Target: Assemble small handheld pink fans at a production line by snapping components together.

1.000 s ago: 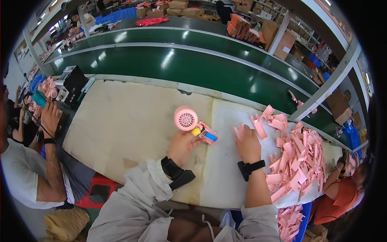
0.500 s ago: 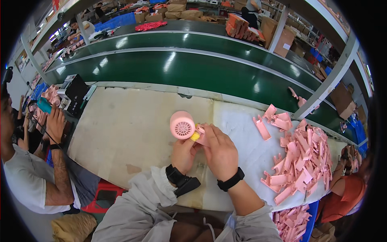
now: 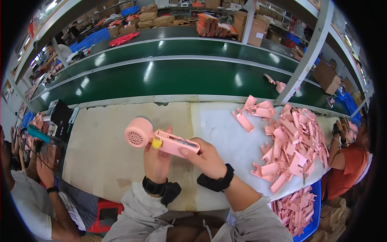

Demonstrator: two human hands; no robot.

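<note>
1. Over the tabletop (image 3: 94, 155), the pink device (image 3: 166, 143) slants, round head (image 3: 139, 130) leftmost.
2. Left hand (image 3: 157, 163) grasps it by the yellow bundle (image 3: 156, 143).
3. Right hand (image 3: 208, 159), no longer covering the handle (image 3: 176, 147), pinches its right end; the handle now seems mostly enclosed.
4. Pink shells (image 3: 291, 146) lie heaped rightmost.

Bench (image 3: 100, 157): matt covering, smooth, stained. Pink device (image 3: 172, 147) above bench: smooth plastic, soft sheen. Pink parts (image 3: 296, 143) on bench's right side: moulded plastic, satin. Conveyor belt (image 3: 181, 80) beyond bench: smooth, glossy. Carton (image 3: 255, 31) farther beyond bench: matt cardboard. Tub (image 3: 317, 209) below bench's right side: plastic. Sleeves (image 3: 139, 211) at bench's near edge: matt, creased cloth.
</note>
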